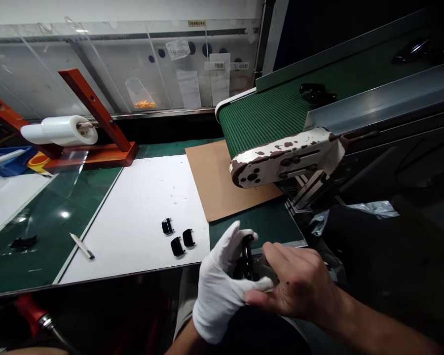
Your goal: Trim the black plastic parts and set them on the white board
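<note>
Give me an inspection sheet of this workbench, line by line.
Surface: white board on green bench mat, cardboard sheet beside it.
Job's things: black plastic part in hand; three similar parts on the board.
Hands: gloved left hand grips the part; bare right hand open beside it.
Clutter: pen-like white tool; black piece on the mat.
Cables: black cord from red-handled tool.
Surroundings: green belt conveyor, orange stand with white film roll, blue bin.

From where I'm standing, the paper notices (pixel 180 49) on the clear panel (pixel 96 74) at twelve o'clock are too small to read.
</note>
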Demonstrator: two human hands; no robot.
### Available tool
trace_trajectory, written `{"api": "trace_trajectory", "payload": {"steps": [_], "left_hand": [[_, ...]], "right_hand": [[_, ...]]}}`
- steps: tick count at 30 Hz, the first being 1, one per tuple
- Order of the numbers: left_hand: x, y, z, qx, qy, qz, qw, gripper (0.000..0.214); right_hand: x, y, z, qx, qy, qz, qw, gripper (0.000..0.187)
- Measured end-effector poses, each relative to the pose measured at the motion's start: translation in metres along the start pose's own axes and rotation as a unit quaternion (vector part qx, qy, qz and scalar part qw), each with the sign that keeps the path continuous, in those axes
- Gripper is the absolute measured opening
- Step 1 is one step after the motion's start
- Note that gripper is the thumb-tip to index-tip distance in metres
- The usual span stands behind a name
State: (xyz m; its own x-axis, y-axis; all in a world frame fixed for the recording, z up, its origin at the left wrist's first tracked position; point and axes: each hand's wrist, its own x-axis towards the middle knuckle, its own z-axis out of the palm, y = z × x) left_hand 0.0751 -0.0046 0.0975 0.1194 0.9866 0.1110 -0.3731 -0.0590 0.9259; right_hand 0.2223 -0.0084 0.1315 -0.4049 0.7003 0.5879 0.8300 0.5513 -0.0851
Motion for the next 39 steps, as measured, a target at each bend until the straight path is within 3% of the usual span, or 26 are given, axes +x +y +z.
{"api": "trace_trajectory", "payload": {"steps": [3, 7, 10, 13, 19, 24, 27, 32, 35, 39], "left_hand": [[-0.002, 0.001, 0.001, -0.034, -0.009, 0.027, 0.999, 0.08], [-0.003, 0.003, 0.003, -0.03, -0.017, 0.043, 0.998, 0.08], [-0.003, 0.005, 0.003, -0.035, -0.023, 0.047, 0.998, 0.079], [-0.003, 0.008, 0.004, -0.041, -0.032, 0.048, 0.998, 0.079], [-0.003, 0.011, 0.003, -0.019, -0.03, 0.048, 0.998, 0.081], [-0.003, 0.012, -0.001, 0.042, -0.04, 0.064, 0.996, 0.085], [-0.003, 0.013, -0.003, 0.07, -0.047, 0.069, 0.994, 0.083], [-0.004, 0.009, -0.008, 0.134, -0.049, 0.094, 0.985, 0.085], [-0.004, 0.008, -0.01, 0.186, -0.05, 0.104, 0.976, 0.088], [-0.003, 0.011, -0.01, 0.246, -0.065, 0.109, 0.961, 0.093]], "right_hand": [[0.003, -0.007, -0.005, 0.064, 0.016, 0.049, 0.997, 0.062], [0.002, -0.007, -0.015, 0.212, -0.017, 0.121, 0.969, 0.067], [-0.005, -0.001, -0.021, 0.281, -0.034, 0.177, 0.943, 0.051], [-0.014, 0.009, -0.024, 0.269, -0.035, 0.19, 0.943, 0.039], [-0.026, 0.026, -0.023, 0.181, -0.139, 0.215, 0.95, 0.032], [-0.028, 0.026, -0.021, 0.198, -0.118, 0.211, 0.95, 0.018], [-0.028, 0.025, -0.019, 0.19, -0.117, 0.232, 0.947, 0.037], [-0.026, 0.027, -0.017, 0.223, -0.165, 0.28, 0.919, 0.075], [-0.023, 0.024, -0.018, 0.244, -0.185, 0.268, 0.913, 0.076], [-0.017, 0.011, -0.018, 0.205, -0.155, 0.217, 0.942, 0.076]]}}
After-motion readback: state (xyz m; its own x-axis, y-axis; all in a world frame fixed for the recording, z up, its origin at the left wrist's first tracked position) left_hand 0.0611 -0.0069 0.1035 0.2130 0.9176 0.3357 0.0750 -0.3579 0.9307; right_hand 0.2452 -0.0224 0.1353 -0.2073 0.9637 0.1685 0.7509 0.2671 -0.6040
